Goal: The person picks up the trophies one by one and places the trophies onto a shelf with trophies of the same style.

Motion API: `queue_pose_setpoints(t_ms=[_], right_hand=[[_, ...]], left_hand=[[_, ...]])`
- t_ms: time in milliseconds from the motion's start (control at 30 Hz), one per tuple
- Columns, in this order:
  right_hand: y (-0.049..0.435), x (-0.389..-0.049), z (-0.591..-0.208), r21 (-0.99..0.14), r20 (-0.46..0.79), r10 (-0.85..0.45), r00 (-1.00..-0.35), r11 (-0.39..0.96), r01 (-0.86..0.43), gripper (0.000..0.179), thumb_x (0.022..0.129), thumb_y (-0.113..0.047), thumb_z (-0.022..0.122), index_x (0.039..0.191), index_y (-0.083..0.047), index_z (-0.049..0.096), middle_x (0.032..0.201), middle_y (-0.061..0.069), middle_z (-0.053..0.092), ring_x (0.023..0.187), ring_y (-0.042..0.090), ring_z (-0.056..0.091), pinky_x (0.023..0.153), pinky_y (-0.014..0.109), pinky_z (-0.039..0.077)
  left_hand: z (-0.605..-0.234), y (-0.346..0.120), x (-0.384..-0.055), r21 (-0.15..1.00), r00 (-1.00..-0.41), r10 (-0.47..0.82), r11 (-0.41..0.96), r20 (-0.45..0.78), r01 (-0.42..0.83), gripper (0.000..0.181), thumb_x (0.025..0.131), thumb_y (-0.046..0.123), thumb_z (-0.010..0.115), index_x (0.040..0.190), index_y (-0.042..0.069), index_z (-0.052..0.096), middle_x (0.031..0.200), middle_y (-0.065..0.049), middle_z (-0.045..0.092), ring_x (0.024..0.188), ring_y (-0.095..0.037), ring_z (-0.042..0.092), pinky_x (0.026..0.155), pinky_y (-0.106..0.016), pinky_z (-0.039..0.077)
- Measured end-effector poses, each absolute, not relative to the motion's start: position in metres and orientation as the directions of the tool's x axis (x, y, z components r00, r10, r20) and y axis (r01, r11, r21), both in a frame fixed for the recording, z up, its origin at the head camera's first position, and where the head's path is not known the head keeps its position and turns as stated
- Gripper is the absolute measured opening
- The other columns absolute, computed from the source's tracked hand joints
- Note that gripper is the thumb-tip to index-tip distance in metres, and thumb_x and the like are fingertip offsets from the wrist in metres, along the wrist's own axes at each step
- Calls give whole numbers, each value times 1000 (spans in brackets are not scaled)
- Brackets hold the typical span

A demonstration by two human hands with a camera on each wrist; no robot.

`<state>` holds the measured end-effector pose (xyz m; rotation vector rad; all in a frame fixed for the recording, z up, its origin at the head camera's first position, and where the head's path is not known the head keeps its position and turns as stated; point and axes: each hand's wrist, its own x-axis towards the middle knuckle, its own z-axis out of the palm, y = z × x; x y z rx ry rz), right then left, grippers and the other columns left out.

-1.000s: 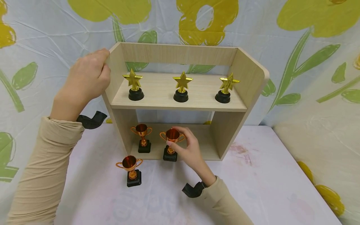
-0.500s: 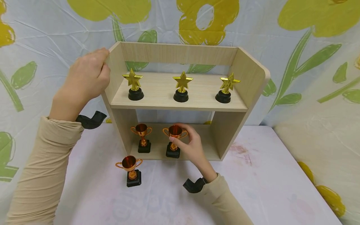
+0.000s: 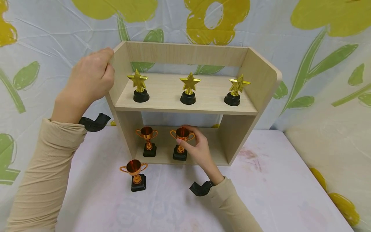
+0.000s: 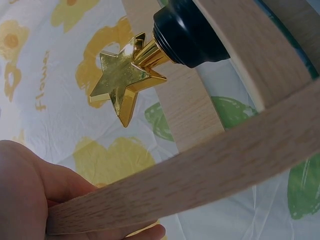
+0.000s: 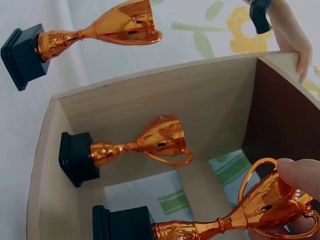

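Note:
My right hand (image 3: 197,146) pinches the cup of a bronze trophy cup (image 3: 180,151) between thumb and fingers, over the lower shelf. In the right wrist view this trophy cup (image 5: 250,210) shows its black base close to the shelf board. Left of it on the same shelf stands a second trophy cup (image 3: 149,149). A third trophy cup (image 3: 138,183) stands on the table in front. My left hand (image 3: 90,75) grips the upper left side panel of the wooden shelf (image 3: 185,110); in the left wrist view the thumb and fingers (image 4: 70,180) lie on both sides of the panel edge.
Three gold star trophies, at left (image 3: 141,95), middle (image 3: 188,97) and right (image 3: 233,99), stand along the upper shelf. A white cloth (image 3: 261,193) covers the table. Behind the shelf hangs a flower-print cloth (image 3: 171,19).
My right hand has moved the trophy cup slightly right and deeper into the lower shelf. The left hand keeps its grip on the side panel.

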<state>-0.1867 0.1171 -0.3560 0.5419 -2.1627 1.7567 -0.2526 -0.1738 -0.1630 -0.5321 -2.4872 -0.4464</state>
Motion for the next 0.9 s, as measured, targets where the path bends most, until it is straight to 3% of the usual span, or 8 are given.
queue_pose_setpoints(t_ms=[300,900], right_hand=[[120,-196,-367,-874,460,-67,-885,145,-465,49,81,6,75,126,12,55,120,25,59,105,26,54,99,28,41],[120,-223,-412,-900,436,-51,-898,-16,-436,52,82,13,71,131,9,54,124,26,56,107,26,57,96,36,45]], left_hand=[[-162,-174,-252,191,-762,282,864,583,466,14,92,3,30,86,1,43,83,-21,47,81,-41,46,72,-57,38],[-163,-175,-254,186,-759,286,863,585,469,14,92,4,31,89,1,45,85,-21,50,82,-41,48,72,-58,38]])
